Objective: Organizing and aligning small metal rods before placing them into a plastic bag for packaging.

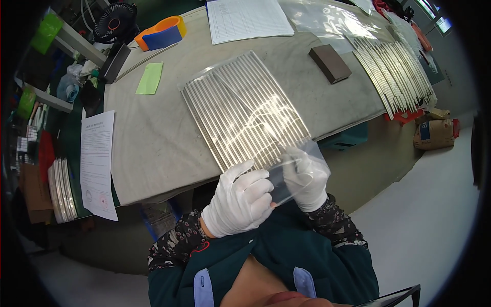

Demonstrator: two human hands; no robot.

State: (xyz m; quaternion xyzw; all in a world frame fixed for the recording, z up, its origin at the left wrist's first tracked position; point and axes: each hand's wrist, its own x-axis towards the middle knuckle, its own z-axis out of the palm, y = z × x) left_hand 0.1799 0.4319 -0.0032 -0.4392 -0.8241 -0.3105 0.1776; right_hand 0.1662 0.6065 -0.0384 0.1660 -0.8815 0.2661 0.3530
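Currently, a row of shiny metal rods (pixel 238 107) is lying side by side inside a clear plastic bag (pixel 280 190), resting at a slant on the grey worktop (pixel 153 143) with its lower end reaching the near edge. Both hands are wearing white gloves and working at that lower end. The left hand (pixel 240 199) is curling its fingers together and clamping on the bag's edge, its knuckles sitting just below the rod ends. The right hand (pixel 307 176) is bending its fingers at the bag's right corner, where loose film is covering them; whether they are closing on anything, I cannot tell.

Beyond the rods, a stack of printed sheets (pixel 250 19) is lying at the far edge, with clear plastic film (pixel 337 20) spreading beside it. A dark brown block (pixel 330 64) is sitting to the right, between the bagged rods and a loose spread of similar rods (pixel 391 74). On the left, a pale green note (pixel 150 78) is lying near an orange and blue ring (pixel 162 34), and a black fan (pixel 115 23) is standing behind. A printed page (pixel 98 163) is lying along the worktop's left side.
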